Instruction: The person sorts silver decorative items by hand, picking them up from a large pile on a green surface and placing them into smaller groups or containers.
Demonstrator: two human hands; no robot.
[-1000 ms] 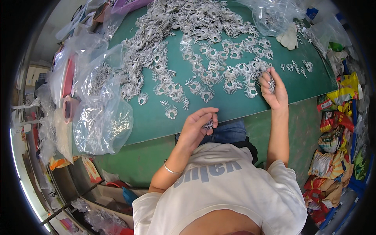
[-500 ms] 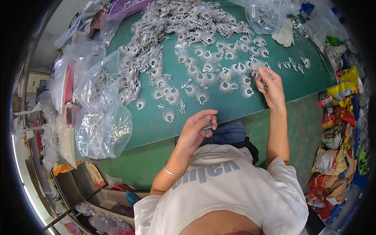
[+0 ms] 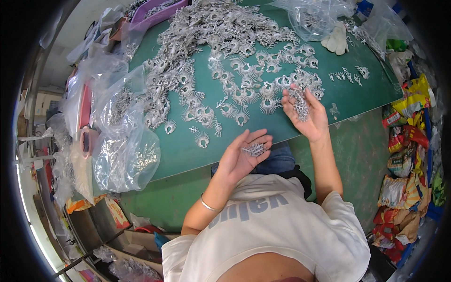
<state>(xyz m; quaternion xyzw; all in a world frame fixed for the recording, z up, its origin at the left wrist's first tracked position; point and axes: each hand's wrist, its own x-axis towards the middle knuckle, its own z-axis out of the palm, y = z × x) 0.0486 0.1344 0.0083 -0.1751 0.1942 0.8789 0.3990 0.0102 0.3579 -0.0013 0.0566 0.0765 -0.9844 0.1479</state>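
Observation:
Near the table's front edge my left hand (image 3: 243, 157) is turned palm up, its fingers loosely curled round a small clump of grey branched metal pieces (image 3: 254, 150). To its right my right hand (image 3: 310, 115) cups a longer bunch of grey branched metal pieces (image 3: 299, 104), palm up with the fingers partly bent. Just beyond it lie fan-shaped grey metal pieces (image 3: 268, 105) with spiky rims, spread over the green table (image 3: 188, 152). At the back they join a big heap (image 3: 211, 28) of similar pieces.
Clear plastic bags (image 3: 124, 155) with small pieces sit on the left, near a purple tray (image 3: 157, 16). A white glove (image 3: 336, 39) and a short row of branched pieces (image 3: 346, 74) lie at the right. Colourful packets (image 3: 399, 188) line the right side.
My right hand has drawn back toward me and turned palm up, showing its bunch of pieces. My left hand has opened out somewhat, uncovering the clump in its palm.

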